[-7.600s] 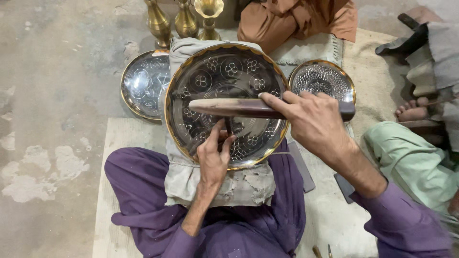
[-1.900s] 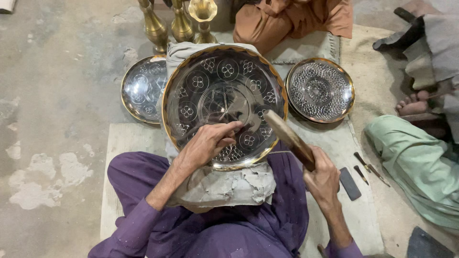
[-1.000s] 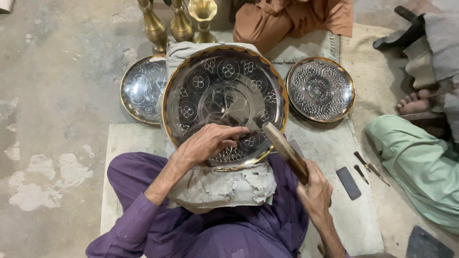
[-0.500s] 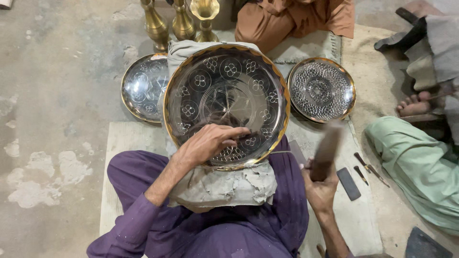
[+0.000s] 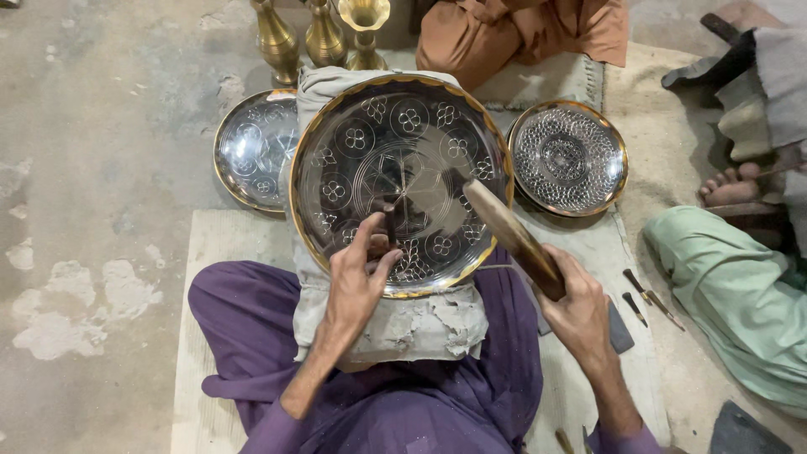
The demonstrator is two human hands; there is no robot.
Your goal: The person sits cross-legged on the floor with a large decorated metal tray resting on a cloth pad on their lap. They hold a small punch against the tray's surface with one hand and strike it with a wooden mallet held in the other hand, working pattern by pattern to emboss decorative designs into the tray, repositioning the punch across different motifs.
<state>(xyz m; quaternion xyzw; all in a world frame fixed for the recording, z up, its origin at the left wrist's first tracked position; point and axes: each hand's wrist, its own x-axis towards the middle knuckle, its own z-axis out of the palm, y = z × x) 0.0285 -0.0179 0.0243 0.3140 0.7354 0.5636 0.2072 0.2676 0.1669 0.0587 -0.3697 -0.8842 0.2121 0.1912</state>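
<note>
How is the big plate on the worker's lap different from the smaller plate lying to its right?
The big plate is wider and rests tilted on a grey cloth pad, while the small plate lies flat on the mat. The big plate carries spaced flower medallions with plain areas between; the small plate is densely patterned all over. The left hand touches the big plate; no hand touches the small one. Both are round, dark and shiny with golden rims.

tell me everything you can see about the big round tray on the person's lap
The big round tray is a shiny, dark silvery metal disc with a scalloped brass-coloured rim. Its face is engraved with a ring of flower medallions around a central star pattern. It lies tilted on a grey cloth-covered pad over the purple-clad lap. The left hand rests on its lower part, pinching a small tool against the surface. The right hand holds a wooden mallet whose head is over the tray's right side.
</note>
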